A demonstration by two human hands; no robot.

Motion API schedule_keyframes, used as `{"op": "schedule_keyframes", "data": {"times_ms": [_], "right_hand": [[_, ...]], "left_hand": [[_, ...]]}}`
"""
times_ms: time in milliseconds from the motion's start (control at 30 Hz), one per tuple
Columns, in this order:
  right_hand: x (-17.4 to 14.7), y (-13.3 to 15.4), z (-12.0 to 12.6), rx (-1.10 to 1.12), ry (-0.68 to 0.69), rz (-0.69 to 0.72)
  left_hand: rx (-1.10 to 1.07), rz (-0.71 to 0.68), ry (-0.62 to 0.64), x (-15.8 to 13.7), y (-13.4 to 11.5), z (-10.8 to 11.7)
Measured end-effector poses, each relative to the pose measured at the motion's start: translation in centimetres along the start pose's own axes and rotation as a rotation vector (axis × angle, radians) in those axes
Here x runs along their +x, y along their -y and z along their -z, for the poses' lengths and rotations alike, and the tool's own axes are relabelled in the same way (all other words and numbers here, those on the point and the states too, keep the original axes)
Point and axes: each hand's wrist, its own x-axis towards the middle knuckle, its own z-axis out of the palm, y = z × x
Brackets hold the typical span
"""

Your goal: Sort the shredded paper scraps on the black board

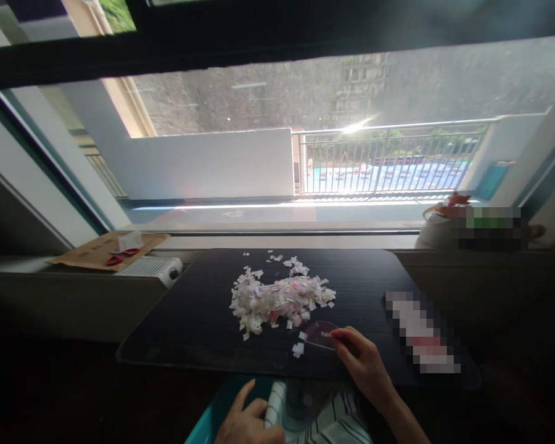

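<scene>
So we've got loads of room on the left side of the black table [176,333], where a hand could slide in low right up to the paper pile [277,299], and there's another open lane between the pile and the blurred-out item [420,333] over on the right. Coming in from the front right is tighter for us, since our right hand [358,357] and the clear sheet [318,335] it's pinching block that corner, with a few loose scraps [298,350] just beside the sheet. Round the back, stray bits [275,258] litter our path and the window ledge [305,241] hems things in.
</scene>
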Motion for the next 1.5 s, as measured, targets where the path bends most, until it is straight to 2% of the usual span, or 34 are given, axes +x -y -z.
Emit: {"op": "schedule_keyframes", "data": {"times_ms": [133,233,400,567,733,867,967,1133,1367,1500], "right_hand": [[0.1,-0.1,0.1,-0.024,0.004,-0.008],[0.2,0.0,0.0,-0.069,0.043,0.011],[-0.1,0.6,0.3,-0.154,0.102,0.046],[-0.4,0.6,0.5,-0.226,0.121,0.064],[-0.1,0.4,0.0,-0.235,0.077,0.104],[0.0,0.5,0.4,-0.296,0.027,0.061],[0.2,0.8,0.7,-0.304,-0.01,0.048],[0.7,1.1,0.1,-0.275,0.047,0.072],[-1.4,2.1,1.7,-0.318,0.11,-0.003],[-2.2,3.2,2.5,-0.31,0.161,-0.011]], "left_hand": [[0.032,0.049,0.037,-0.2,0.7,-2.5],[0.017,0.099,0.072,-0.6,1.0,-3.2],[-0.021,0.093,0.055,-1.0,-0.1,-0.8],[-0.02,0.09,-0.041,-1.1,-1.7,1.9],[-0.078,0.05,0.04,-1.3,-0.8,1.3],[-0.117,0.047,0.031,-1.6,-0.2,1.0],[-0.146,0.096,0.078,-1.5,-0.5,0.8],[-0.16,0.165,0.131,-1.0,-0.8,0.5],[-0.204,0.212,0.225,-0.5,-1.5,2.6],[-0.269,0.222,0.221,-0.3,-2.3,4.1]]}}
